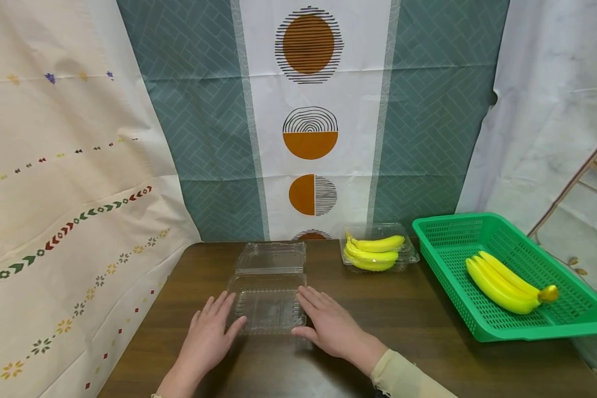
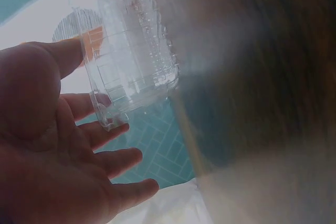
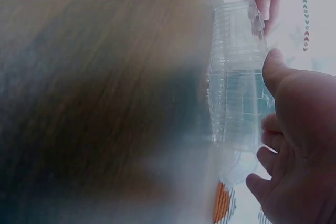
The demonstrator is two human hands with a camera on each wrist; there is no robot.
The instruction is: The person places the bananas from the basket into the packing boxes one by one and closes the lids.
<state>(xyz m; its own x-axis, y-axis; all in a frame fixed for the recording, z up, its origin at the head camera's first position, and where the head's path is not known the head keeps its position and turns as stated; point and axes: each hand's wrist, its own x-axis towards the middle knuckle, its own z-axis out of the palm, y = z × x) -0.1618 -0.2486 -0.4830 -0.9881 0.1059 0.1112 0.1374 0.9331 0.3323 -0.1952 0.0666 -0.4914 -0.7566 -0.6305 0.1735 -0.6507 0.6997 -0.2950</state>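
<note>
A clear plastic clamshell box (image 1: 266,312) lies unfolded on the table, its lid (image 1: 272,257) tipped back toward the curtain. Nothing shows inside it. At the box's left side is my left hand (image 1: 209,334), fingers extended and thumb by the near corner. My right hand (image 1: 330,326) mirrors it on the right side, fingertips at the rim. In the left wrist view, thumb and fingers of the left hand (image 2: 58,129) spread around a corner of the box (image 2: 126,66). The right wrist view shows the right hand (image 3: 302,129) with loosely bent fingers along the box wall (image 3: 231,87).
Back right, another clear box (image 1: 409,255) holds yellow bananas (image 1: 370,258). A green plastic basket (image 1: 440,279) stands at the right of the brown table (image 1: 378,309), with a bunch of bananas (image 1: 499,284) inside. Patterned cloths (image 1: 209,110) hang behind and on both sides.
</note>
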